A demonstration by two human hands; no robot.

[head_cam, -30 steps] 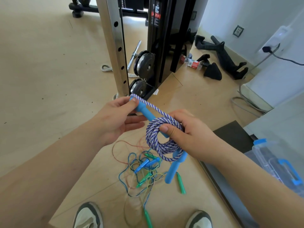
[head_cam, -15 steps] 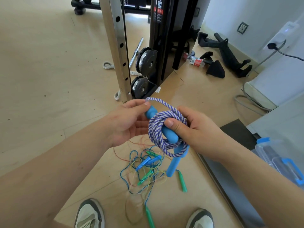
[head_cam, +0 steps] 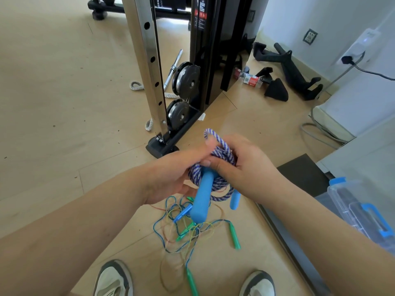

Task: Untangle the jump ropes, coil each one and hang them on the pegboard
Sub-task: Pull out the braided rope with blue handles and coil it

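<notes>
Nearest, between a pair of pale worn sneakers [head_cam: 113, 278], a tangle of thin blue, yellow and red jump-rope cords with small green and blue handles [head_cam: 188, 233] lies knotted on the wooden floor, not yet sorted. Above it both hands hold the thick blue-and-white braided jump rope [head_cam: 217, 182], wound into a tight coil. The left hand [head_cam: 171, 174] cups the coil from below, its thumb pressing a short upstanding loop of rope at the top. The right hand [head_cam: 241, 167] wraps its fingers round the far side with the thumb clamped on the front. One fat blue foam handle [head_cam: 202, 199] pokes through the coil's middle, its long axis running down and toward the person, closer to the left hand. The second blue handle [head_cam: 235, 199] dangles under the right wrist. Securing the coil probably depends on that top loop. Beyond stand a perforated steel upright [head_cam: 149, 67] and black weight plates [head_cam: 186, 80]. No pegboard is in view.
</notes>
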